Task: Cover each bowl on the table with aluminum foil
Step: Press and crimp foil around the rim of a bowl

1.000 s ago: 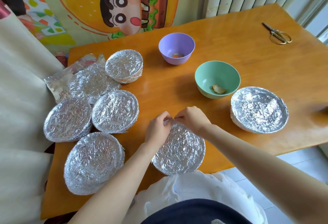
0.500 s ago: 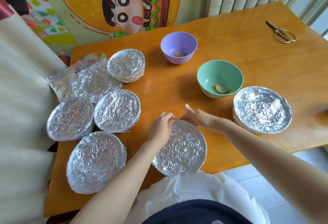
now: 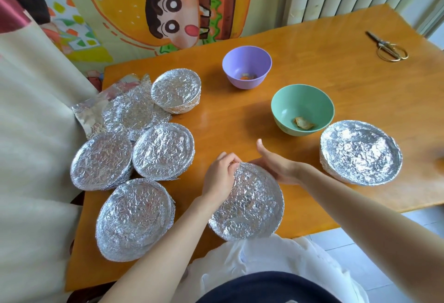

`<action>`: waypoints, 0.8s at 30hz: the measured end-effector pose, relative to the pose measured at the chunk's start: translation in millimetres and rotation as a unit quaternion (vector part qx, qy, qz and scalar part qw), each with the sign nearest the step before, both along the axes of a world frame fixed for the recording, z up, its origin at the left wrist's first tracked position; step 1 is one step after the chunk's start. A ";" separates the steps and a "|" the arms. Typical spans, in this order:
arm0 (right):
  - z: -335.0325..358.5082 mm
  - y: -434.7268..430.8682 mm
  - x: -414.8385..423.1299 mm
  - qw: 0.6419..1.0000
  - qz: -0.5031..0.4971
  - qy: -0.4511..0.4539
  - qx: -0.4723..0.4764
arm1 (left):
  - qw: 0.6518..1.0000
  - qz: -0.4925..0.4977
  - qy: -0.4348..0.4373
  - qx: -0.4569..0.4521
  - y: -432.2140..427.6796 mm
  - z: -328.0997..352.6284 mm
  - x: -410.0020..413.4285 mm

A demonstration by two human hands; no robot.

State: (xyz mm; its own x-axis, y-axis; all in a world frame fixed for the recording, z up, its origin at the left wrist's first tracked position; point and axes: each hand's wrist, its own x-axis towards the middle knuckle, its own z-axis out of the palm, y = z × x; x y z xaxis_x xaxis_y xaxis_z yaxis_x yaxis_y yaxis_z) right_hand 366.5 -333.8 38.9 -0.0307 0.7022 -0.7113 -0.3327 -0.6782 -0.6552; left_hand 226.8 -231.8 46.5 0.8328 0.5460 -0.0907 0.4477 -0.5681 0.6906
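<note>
Foil-covered bowl (image 3: 247,203) btwn hands: left hand (image 3: 219,177) pinching far rim, right hand (image 3: 276,164) open alongside; crinkly, round, shiny.

Purple bowl (image 3: 246,66), green bowl (image 3: 302,108), silver crinkled foil (image 3: 247,203), orange table (image 3: 336,81), gold scissors (image 3: 389,47)

Bare forearms; white top (image 3: 264,257) (dark garment below).

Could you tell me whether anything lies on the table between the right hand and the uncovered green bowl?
Nothing visible does. The right hand is open beside the foil-covered bowl, and only bare table lies between it and the green bowl. Another covered bowl sits off to the right.
</note>
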 end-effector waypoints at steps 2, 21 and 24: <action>0.0 -1.6 -6.9 1.000 -0.003 0.000 0.010 | 1.000 0.000 0.002 0.001 0.0 -2.4 -2.8; 0.8 -3.7 -8.3 0.874 -0.011 -0.476 0.098 | 0.993 0.082 0.081 0.004 16.9 -6.0 -12.0; 1.3 -3.9 -8.2 0.864 0.019 -0.493 0.097 | 0.997 0.052 0.051 -0.021 19.0 -4.5 -7.6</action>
State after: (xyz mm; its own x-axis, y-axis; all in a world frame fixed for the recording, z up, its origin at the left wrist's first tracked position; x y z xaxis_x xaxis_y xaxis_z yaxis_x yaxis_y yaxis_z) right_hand 358.3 -337.7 40.3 0.4982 0.8231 -0.2726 0.4728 -0.5215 -0.7103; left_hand 219.2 -212.8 42.0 0.7576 0.6222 -0.1975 0.5718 -0.4865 0.6606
